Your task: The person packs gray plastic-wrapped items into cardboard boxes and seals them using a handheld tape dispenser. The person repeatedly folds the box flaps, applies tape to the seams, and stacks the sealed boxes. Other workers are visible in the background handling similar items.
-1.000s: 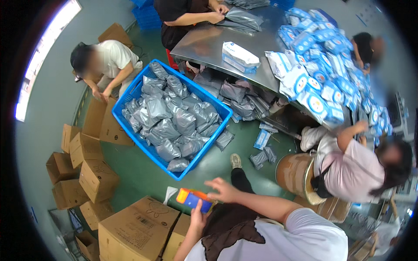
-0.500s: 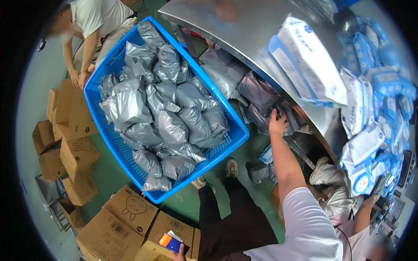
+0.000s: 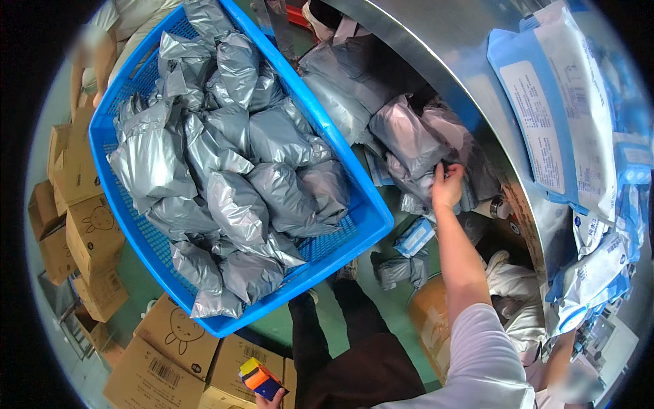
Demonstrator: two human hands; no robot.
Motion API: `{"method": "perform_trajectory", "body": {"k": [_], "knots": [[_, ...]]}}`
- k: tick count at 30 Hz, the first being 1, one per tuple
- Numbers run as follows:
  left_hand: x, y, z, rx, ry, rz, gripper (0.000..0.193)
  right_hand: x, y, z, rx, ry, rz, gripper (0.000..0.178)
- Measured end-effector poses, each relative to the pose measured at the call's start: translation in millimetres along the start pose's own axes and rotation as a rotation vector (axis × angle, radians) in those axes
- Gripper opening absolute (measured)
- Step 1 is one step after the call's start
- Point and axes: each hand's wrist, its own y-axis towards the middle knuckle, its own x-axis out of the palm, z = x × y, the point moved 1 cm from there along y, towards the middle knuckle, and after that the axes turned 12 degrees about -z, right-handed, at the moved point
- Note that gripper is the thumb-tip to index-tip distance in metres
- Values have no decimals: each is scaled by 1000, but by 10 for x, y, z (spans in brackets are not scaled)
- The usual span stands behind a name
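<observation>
My right hand (image 3: 446,185) reaches forward under the edge of the steel table (image 3: 470,88) and closes on a grey plastic mailer bag (image 3: 409,146) in the pile stored there. My left hand (image 3: 269,399) shows only at the lower edge, its fingers around an orange and blue handheld scanner (image 3: 259,378). A large blue plastic crate (image 3: 157,273) heaped with several grey mailer bags (image 3: 238,177) stands on the green floor to my left.
Stacked cardboard boxes (image 3: 88,232) line the left and lower left. Blue and white flat packages (image 3: 558,116) lie on the table top. Another person (image 3: 109,34) bends at the crate's far corner. Loose packets (image 3: 412,238) lie on the floor near a seated person (image 3: 518,307).
My view has swung down and closer to the crate and table. My right hand has gone further into the bag pile under the table. The scanner stays low in my left hand.
</observation>
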Motion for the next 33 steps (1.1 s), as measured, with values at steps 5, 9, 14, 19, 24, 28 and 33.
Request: {"method": "perform_trajectory", "body": {"k": [5, 9, 14, 19, 24, 28, 33], "knots": [[124, 101, 475, -120, -124, 54, 31, -199, 309, -341, -206, -360, -200, 50], [74, 214, 434, -127, -167, 79, 31, -167, 351, -275, -369, -105, -208, 39], [-44, 58, 480, -179, -120, 88, 33, -960, -424, -1012, -782, -96, -91, 21], [-171, 73, 380, -107, -74, 61, 31, -1758, -1266, -2119, -1384, 76, -287, 26], [-35, 209, 672, -146, -198, 48, 31, -1273, -1359, -2626, -1208, 420, -634, 29], [-62, 158, 430, -82, -204, 36, 33, -463, -383, -1682, -453, 329, -172, 48], [-154, 308, 122, -66, -77, -47, 32, -312, 661, -298, 344, 16, -72, 105]]}}
